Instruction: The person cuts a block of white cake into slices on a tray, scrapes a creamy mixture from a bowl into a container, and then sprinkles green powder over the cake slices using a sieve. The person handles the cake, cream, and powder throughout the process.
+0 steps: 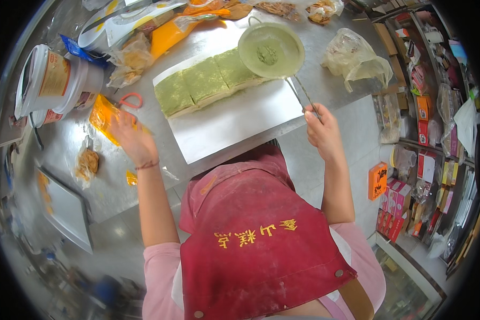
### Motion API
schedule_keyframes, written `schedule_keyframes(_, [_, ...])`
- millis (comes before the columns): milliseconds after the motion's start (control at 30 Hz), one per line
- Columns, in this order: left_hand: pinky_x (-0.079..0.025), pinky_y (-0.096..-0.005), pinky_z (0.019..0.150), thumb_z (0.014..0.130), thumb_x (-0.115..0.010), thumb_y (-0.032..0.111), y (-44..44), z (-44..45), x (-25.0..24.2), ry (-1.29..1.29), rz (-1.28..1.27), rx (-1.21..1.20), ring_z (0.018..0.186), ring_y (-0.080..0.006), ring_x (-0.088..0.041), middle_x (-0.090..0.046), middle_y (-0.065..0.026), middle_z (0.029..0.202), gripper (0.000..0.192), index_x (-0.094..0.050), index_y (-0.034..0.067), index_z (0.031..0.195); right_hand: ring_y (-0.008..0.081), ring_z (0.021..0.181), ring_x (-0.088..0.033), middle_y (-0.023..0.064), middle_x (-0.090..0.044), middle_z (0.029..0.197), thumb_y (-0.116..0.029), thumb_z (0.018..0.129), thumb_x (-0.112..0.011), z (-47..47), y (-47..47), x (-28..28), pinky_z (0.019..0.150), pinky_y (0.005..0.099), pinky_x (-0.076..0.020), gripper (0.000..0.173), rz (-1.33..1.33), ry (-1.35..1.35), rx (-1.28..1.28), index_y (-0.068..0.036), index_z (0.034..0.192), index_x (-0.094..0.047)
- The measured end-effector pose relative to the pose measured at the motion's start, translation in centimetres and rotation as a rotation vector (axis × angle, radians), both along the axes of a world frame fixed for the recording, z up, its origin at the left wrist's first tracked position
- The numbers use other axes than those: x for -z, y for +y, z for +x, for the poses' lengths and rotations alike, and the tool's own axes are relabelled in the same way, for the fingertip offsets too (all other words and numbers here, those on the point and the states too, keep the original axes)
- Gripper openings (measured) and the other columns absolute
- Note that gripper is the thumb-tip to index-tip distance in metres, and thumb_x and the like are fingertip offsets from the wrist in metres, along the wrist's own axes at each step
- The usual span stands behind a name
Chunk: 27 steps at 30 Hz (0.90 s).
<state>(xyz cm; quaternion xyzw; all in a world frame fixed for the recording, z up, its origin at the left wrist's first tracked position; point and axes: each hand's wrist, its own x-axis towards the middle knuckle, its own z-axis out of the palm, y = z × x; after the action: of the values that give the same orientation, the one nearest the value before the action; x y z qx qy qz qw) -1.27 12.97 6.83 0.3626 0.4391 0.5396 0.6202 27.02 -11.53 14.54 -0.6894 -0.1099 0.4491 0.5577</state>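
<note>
My right hand (pixel 321 130) grips the wire handle of a round mesh sieve (pixel 278 44) with a small heap of green powder (pixel 268 55) in its bowl. The sieve hangs over the right end of a row of cake blocks (pixel 202 86), hiding part of it. Green powder coats their tops, and cuts divide the row. White paper (pixel 208 134) lies beneath, with some powder on it. Slightly blurred, my left hand (pixel 134 140) has its fingers apart and holds nothing. It is over or beside an orange packet (pixel 104 116) and red scissor-like handles (pixel 131 100); contact is unclear.
White plastic tubs (pixel 50 82) stand at the left on the metal table (pixel 120 176). Bags of food and orange packaging (pixel 176 34) crowd its far side. A crumpled plastic bag (pixel 354 56) sits to the right. Stocked shelves (pixel 428 132) line the right side.
</note>
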Motion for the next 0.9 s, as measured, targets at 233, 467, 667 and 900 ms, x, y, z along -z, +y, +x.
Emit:
schedule_keyframes(233, [0.001, -0.0476, 0.110, 0.091, -0.027, 0.060, -2.5, -2.4, 0.5, 0.045, -0.113, -0.110, 0.136, -0.0301, -0.011, -0.020, -0.0141, 0.145, 0.070, -0.016, 0.013, 0.142, -0.0001, 0.040, -0.023, -0.0105, -0.032, 0.053, -0.018, 0.089, -0.056, -0.8, -2.0, 1.6, 0.037, 0.0194, -0.0169, 0.018, 0.042, 0.045, -0.009, -0.004, 0.098, -0.048])
schedule_keyframes(467, [0.000, -0.0480, 0.109, 0.090, -0.028, 0.061, -2.8, -3.1, 0.4, 0.042, -0.091, -0.124, 0.135, -0.0291, -0.014, -0.022, -0.0130, 0.143, 0.071, -0.018, 0.012, 0.141, 0.0001, 0.041, -0.024, -0.0099, -0.032, 0.053, -0.019, 0.090, -0.055, 0.4, 1.2, 1.7, 0.036, 0.0195, -0.0167, 0.018, 0.045, -0.010, -0.017, -0.005, 0.098, -0.049])
schedule_keyframes(667, [0.000, -0.0478, 0.109, 0.090, -0.028, 0.060, -3.1, -3.8, 0.4, 0.031, -0.121, -0.168, 0.135, -0.0277, -0.015, -0.022, -0.0139, 0.143, 0.072, -0.017, 0.009, 0.140, 0.0005, 0.042, -0.025, -0.0090, -0.034, 0.056, -0.019, 0.089, -0.056, 1.6, 5.8, 2.1, 0.036, 0.0189, -0.0181, 0.018, 0.118, 0.012, -0.055, -0.005, 0.098, -0.050])
schedule_keyframes(900, [-0.006, -0.0445, 0.109, 0.092, -0.026, 0.059, -3.4, -5.3, 0.8, 0.041, -0.159, -0.165, 0.132, -0.0247, -0.021, -0.027, -0.0134, 0.140, 0.068, -0.026, 0.008, 0.137, 0.0001, 0.042, -0.025, -0.0093, -0.034, 0.056, -0.019, 0.089, -0.056, 1.7, 6.9, 1.2, 0.035, 0.0182, -0.0183, 0.020, 0.141, 0.003, -0.090, -0.005, 0.100, -0.049])
